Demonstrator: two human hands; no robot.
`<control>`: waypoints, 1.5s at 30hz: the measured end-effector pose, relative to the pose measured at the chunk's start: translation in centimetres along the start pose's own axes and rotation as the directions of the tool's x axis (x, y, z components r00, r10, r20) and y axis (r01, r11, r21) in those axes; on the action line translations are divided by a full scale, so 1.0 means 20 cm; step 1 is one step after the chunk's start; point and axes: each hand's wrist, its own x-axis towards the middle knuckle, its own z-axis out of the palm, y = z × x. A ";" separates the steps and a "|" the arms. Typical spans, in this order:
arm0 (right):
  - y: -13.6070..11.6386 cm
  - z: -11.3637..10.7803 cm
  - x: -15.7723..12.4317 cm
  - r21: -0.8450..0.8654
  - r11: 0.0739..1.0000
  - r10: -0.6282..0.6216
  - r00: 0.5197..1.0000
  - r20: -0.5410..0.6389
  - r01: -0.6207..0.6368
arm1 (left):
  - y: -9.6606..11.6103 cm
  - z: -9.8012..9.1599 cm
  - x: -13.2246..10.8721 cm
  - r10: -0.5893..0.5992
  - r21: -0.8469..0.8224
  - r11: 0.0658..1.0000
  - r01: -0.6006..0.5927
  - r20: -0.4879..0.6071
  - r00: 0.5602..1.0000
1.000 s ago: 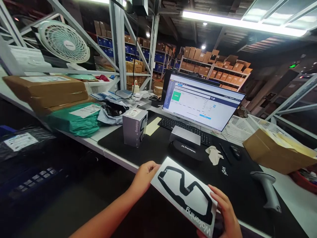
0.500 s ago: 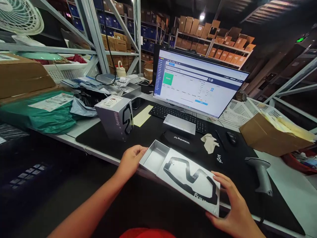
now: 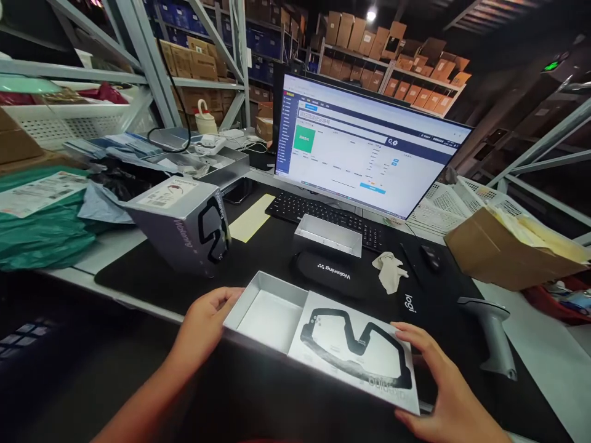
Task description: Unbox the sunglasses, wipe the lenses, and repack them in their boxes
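My left hand (image 3: 205, 320) grips the outer end of a silver-grey box drawer (image 3: 270, 317), with no contents visible in its exposed part. The drawer sticks out partway from a white box sleeve (image 3: 330, 363) printed with a black goggle-frame outline. Around the sleeve's far end, my right hand (image 3: 438, 378) holds it by its two long edges, thumb near me. Just beyond lie a black Wakening case (image 3: 318, 272) and an open silver tray (image 3: 327, 237). A crumpled pale cloth (image 3: 390, 271) is to their right.
A tall grey box (image 3: 180, 224) stands at left near a green parcel (image 3: 41, 227). Monitor (image 3: 360, 147) and keyboard (image 3: 295, 209) are behind. To the right are a mouse (image 3: 431, 258), a scanner (image 3: 492, 332) and a cardboard box (image 3: 503, 252).
My left hand has moved left and drawn the drawer farther out of the sleeve. My right hand still holds the sleeve. The view has shifted, so the tall grey box appears farther left.
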 end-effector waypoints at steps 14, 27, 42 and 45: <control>0.12 -0.17 -0.01 -0.127 0.986 0.127 0.982 0.137 -0.110 | 0.03 0.02 0.08 -0.050 0.156 0.986 0.061 -0.078 0.996; 0.19 -0.27 -0.03 -0.114 0.969 0.237 0.951 0.198 -0.218 | -0.03 0.04 0.15 0.062 0.171 0.983 -0.062 0.005 0.998; -0.15 -0.45 0.92 -0.217 0.944 -0.232 0.969 0.091 0.246 | 0.45 0.16 0.69 0.433 0.294 0.684 -0.668 0.572 0.696; -0.18 -0.29 1.25 -0.332 0.892 -0.189 0.920 0.345 0.308 | 0.41 0.32 0.84 0.500 0.314 0.564 -0.764 0.607 0.618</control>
